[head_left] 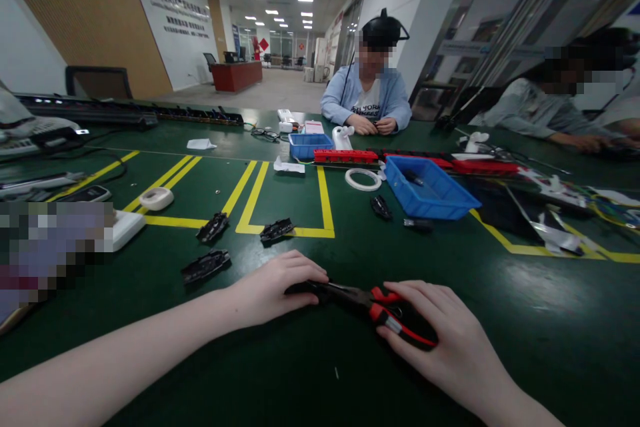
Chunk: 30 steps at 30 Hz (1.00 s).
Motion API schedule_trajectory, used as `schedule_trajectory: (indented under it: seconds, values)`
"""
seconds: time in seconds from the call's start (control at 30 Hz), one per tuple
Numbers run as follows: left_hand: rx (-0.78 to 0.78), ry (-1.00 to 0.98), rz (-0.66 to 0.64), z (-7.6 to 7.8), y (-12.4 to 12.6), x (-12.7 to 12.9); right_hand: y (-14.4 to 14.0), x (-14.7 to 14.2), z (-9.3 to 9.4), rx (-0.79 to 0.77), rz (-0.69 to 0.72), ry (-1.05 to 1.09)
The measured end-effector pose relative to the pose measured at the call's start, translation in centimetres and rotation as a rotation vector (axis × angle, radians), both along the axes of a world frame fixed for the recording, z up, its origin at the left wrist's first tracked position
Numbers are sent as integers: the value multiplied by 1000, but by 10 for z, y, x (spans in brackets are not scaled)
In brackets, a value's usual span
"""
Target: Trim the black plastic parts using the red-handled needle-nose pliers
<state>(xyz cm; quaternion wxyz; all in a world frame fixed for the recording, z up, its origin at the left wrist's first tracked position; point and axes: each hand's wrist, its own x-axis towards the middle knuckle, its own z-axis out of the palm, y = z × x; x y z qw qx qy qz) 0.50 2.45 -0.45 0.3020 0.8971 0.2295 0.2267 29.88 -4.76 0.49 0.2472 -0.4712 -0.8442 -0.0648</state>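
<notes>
My right hand is wrapped round the red and black handles of a pair of long-nose pliers. The pliers' jaws point left and meet a small black plastic part. That part is pinched in the fingers of my left hand, which cover much of it; whether the jaws grip it or only touch it I cannot tell. Similar black plastic parts lie beyond my left hand: one nearest my forearm, another behind it, and a third on the yellow tape.
A blue bin stands ahead to the right, with a black part beside it. A smaller blue bin, a tape roll and a white ring sit further off. A person sits opposite; another is at right.
</notes>
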Motion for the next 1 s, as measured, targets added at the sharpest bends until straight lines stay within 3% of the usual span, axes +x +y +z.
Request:
schedule_trajectory:
  seconds: [0.2,0.43,0.63,0.8,1.0]
  values:
    - [-41,10,30,4,-4,-1,-1,2,-6,8,-1,18]
    - [2,35,22,6,-5,-1,-1,-4,6,83,32,-26]
    - [119,81,42,3,-6,-1,-1,-3,5,5,5,2]
    - [222,88,153,2,-7,-1,-1,-3,4,5,-8,-17]
    - [136,106,149,7,-10,2,-2,-1,-2,-21,5,13]
